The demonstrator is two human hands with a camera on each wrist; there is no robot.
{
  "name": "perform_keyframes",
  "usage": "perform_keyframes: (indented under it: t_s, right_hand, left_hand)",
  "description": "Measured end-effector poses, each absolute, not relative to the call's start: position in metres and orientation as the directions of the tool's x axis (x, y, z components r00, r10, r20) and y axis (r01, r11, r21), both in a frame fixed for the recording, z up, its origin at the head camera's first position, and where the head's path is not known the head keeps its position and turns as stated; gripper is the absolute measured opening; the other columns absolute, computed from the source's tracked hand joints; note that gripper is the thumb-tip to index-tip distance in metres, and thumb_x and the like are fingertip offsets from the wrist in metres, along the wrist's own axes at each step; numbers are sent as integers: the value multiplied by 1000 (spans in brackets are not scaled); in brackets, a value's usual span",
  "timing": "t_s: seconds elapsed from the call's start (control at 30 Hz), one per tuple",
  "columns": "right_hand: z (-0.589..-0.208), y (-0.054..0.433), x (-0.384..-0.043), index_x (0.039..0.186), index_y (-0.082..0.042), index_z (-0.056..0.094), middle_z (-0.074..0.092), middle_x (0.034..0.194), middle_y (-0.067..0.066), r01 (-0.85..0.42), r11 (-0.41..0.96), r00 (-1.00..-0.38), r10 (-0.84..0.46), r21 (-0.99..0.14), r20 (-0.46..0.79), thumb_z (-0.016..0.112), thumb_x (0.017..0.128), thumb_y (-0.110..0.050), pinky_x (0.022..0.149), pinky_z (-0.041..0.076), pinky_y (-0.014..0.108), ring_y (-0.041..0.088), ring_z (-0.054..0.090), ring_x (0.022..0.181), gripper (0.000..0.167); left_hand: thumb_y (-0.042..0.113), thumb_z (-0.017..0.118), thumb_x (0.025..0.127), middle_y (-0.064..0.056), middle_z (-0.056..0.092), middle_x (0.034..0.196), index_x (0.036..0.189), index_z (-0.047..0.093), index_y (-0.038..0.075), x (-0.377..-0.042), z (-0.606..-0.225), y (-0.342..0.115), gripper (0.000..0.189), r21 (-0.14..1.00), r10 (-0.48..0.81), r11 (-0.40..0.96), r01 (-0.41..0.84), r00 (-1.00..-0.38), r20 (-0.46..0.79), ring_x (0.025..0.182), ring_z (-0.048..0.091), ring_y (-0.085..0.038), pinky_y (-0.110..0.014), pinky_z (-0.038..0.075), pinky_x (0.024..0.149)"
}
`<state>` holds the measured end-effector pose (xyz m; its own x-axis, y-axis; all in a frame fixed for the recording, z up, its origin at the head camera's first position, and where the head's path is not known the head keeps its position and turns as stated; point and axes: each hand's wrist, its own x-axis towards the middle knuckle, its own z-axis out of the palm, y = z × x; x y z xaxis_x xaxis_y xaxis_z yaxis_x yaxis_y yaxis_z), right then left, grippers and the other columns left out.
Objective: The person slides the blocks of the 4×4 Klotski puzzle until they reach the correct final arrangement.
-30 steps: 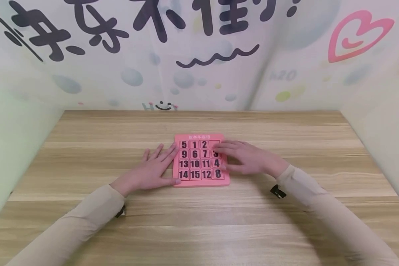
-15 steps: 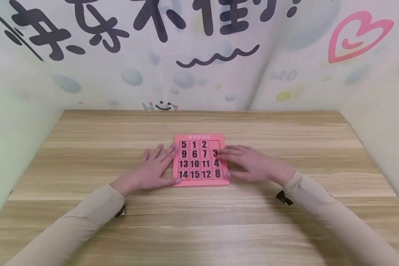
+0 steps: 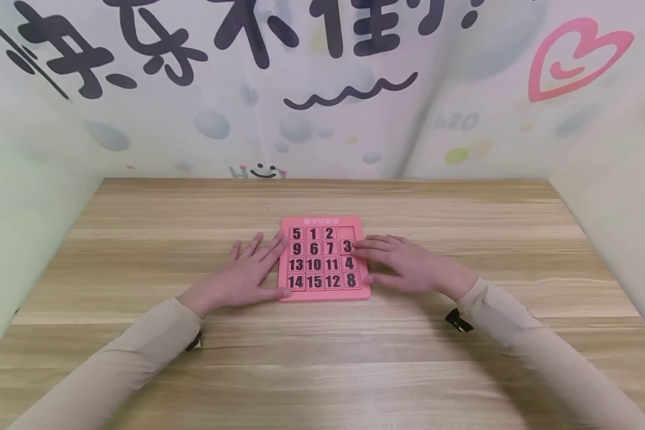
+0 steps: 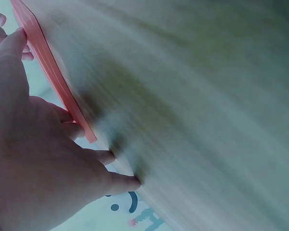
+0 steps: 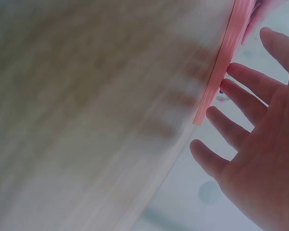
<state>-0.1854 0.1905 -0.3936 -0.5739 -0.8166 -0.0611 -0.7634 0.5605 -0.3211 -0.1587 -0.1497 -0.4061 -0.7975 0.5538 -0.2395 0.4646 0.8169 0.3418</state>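
Observation:
A pink sliding number puzzle (image 3: pixel 322 296) lies flat on the wooden table. Its top row reads 5, 1, 2, with an open slot at the top right corner. Just below that slot is tile 3 (image 3: pixel 346 246). My left hand (image 3: pixel 236 278) rests against the puzzle's left edge with fingers spread and its thumb at the lower left corner. In the left wrist view, two fingers (image 4: pixel 127 183) reach past the frame onto the table. At the right edge, my right hand (image 3: pixel 416 266) has extended fingertips at tile 3; its thumb is beside tile 8.
The wooden table (image 3: pixel 322 370) extends around the puzzle on all sides. Behind it stands a white wall (image 3: pixel 166 137) with printed writing and coloured dots. A black wrist strap (image 3: pixel 458 321) hangs under the right sleeve.
My right hand has drawn back from the open slot, moving down and right to tile 3, then stayed nearly still. The left hand keeps its place, and the tile order looks the same.

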Motion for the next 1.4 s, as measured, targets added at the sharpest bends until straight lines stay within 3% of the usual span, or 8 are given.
perform_keyframes:
  t_s: [1.4]
  right_hand:
    - [-393, 186, -208, 144, -4, 46, 38, 149, 15, -745, 589, -601, -796, -313, -67, 57, 97, -33, 111, 23, 56, 38, 29, 139, 56]
  left_hand:
    - [68, 48, 89, -6, -1, 161, 156, 7, 11, -159, -406, -150, 97, 332, 554, 819, 469, -797, -241, 143, -5, -40, -63, -5, 109]
